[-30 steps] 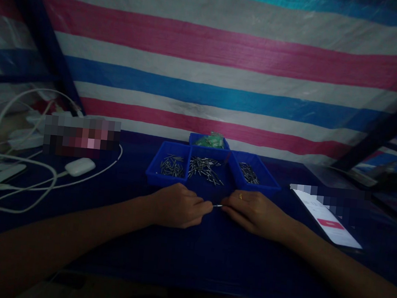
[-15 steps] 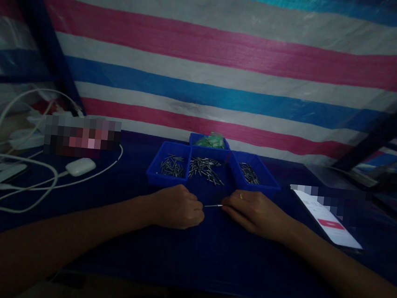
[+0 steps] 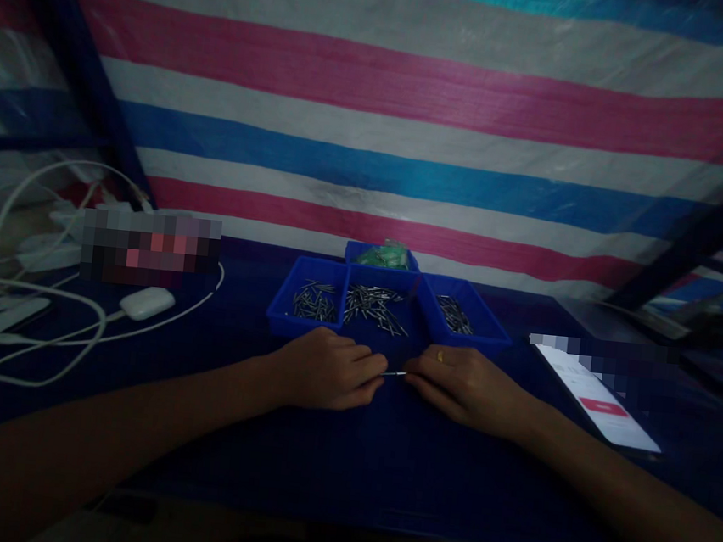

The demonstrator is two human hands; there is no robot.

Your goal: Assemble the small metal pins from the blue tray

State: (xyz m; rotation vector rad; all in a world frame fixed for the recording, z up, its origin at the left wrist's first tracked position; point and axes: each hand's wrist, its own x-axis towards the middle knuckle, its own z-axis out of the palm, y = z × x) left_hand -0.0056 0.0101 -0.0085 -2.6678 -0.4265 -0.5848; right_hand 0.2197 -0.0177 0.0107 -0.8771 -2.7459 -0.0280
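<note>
A thin metal rod [image 3: 395,374] spans the small gap between my two hands, low over the blue tabletop [image 3: 374,468]. The fingers of my left hand [image 3: 339,371] are closed on its left end. My right hand [image 3: 462,385], with a ring on one finger, pinches the right end. Both fingertip grips hide the rod's ends. Just beyond the hands, a pile of similar metal rods [image 3: 374,305] lies between a left blue bin [image 3: 305,329] and a right blue bin [image 3: 485,310], each holding more such pieces.
A third blue bin [image 3: 354,251] at the back contains green plastic packets [image 3: 389,255]. On the right lies a lit phone [image 3: 592,400]. White cables [image 3: 101,314] and a white plug [image 3: 147,303] spread over the left side. A striped sheet [image 3: 412,140] hangs behind the table.
My left hand has moved slightly right, and its fingers have come onto the rod's left end. Less of the rod shows between the hands. My right hand stays nearly still.
</note>
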